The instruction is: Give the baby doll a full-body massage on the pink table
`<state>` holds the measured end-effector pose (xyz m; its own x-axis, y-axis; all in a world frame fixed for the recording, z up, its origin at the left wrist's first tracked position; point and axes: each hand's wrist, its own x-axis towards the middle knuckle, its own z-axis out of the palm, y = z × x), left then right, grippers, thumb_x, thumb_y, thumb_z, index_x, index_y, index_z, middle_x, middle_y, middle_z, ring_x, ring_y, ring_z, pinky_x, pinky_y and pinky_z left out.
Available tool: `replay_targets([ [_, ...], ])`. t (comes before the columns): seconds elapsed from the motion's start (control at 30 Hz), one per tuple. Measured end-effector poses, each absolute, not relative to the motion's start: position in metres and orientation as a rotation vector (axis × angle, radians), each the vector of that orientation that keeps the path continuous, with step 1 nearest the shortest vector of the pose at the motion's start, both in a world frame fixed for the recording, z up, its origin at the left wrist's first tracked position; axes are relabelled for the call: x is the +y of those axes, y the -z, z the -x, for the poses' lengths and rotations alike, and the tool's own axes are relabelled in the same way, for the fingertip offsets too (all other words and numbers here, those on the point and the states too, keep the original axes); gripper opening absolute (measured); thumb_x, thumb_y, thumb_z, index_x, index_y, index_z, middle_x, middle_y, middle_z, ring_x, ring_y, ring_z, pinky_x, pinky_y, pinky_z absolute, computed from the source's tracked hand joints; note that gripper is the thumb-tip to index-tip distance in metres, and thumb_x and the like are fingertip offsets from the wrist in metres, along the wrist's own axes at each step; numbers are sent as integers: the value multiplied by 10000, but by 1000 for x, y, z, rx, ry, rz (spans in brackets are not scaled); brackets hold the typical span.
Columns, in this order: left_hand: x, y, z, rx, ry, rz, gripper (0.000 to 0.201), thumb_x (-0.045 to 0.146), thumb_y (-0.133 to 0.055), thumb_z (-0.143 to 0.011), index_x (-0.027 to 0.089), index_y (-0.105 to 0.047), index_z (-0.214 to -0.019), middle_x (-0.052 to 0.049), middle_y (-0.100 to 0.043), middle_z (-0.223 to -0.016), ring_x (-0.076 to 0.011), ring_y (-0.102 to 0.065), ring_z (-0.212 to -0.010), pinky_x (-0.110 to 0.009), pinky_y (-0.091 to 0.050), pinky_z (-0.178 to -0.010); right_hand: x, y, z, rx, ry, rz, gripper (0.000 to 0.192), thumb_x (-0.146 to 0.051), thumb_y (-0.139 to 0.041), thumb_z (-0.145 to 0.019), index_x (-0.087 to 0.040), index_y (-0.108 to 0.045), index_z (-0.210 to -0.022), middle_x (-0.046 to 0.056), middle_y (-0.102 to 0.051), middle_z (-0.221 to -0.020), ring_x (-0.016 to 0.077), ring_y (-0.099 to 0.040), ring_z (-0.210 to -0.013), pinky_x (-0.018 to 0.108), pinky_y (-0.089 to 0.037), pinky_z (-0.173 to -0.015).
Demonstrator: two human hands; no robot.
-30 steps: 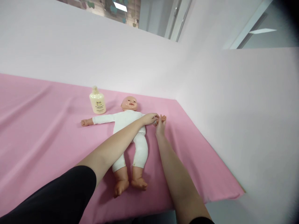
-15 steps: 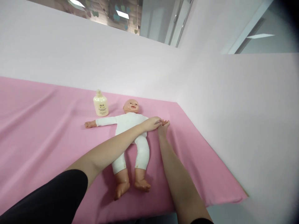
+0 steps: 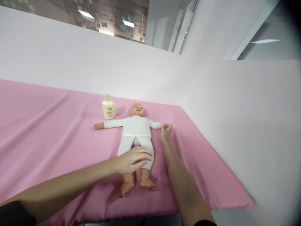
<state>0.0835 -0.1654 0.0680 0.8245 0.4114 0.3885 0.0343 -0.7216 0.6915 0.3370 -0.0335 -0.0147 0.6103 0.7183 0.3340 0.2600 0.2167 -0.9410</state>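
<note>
A baby doll (image 3: pixel 136 127) in a white suit lies on its back with both arms stretched out sideways. My right hand (image 3: pixel 166 131) is closed around the doll's hand (image 3: pixel 166 125) on the right side, with the thumb showing at its edge. Over the doll's legs is my left hand (image 3: pixel 135 159), fingers extended and slightly apart, holding nothing. Whether it touches the trouser legs I cannot tell. It hides part of the doll's thighs and one knee. The doll's bare feet (image 3: pixel 147 184) point toward me.
A cream pump bottle (image 3: pixel 108 108) stands upright left of the doll's head. Everything rests on a pink sheet (image 3: pixel 58 125) with some creases. A white wall (image 3: pixel 94 62) borders the far side, and another wall (image 3: pixel 235 125) runs along the right.
My left hand has left the doll's hand and moved down and left, over the doll's legs. My right hand stays on the doll's hand. The view has shifted slightly.
</note>
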Motion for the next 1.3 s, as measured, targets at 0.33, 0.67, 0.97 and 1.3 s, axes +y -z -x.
replay_targets([
  [0.33,-91,-29,-38,854,-1317,-685,165,180,-519,-852,160,-678,-813,-85,-666,-933,-186,-605,-955,-317,-395,-1006,-65,-20,-297,-1195,-318,1294,437,-274,-446,-769,-167,-483,-1192,107,-523,-1209,199,-538,-1004,418,-402,-979],
  [0.67,-41,-28,-1,806,-1395,-221,370,356,-406,-906,112,-503,-1167,-152,-558,-1137,-199,-573,-1069,-309,-476,-922,-55,-82,-209,-2031,-416,1050,282,-220,-415,-843,-232,-595,-1060,32,-609,-1114,178,-562,-985,371,-429,-934],
  [0.97,-23,-20,17,742,-1535,-277,186,362,-509,-844,204,-565,-925,-50,-606,-975,-162,-614,-895,-320,-483,-887,1,-72,-132,-2387,-445,1141,496,-246,-562,-809,-188,-442,-1287,104,-516,-1293,247,-501,-1179,413,-403,-981],
  [1.3,-24,-6,-1,774,-1574,-583,188,318,-682,-729,192,-566,-806,13,-606,-797,-136,-591,-809,-256,-458,-792,-3,-42,-129,-2388,-339,994,415,-365,-600,-810,-203,-515,-1183,84,-603,-1167,216,-552,-1074,356,-396,-932],
])
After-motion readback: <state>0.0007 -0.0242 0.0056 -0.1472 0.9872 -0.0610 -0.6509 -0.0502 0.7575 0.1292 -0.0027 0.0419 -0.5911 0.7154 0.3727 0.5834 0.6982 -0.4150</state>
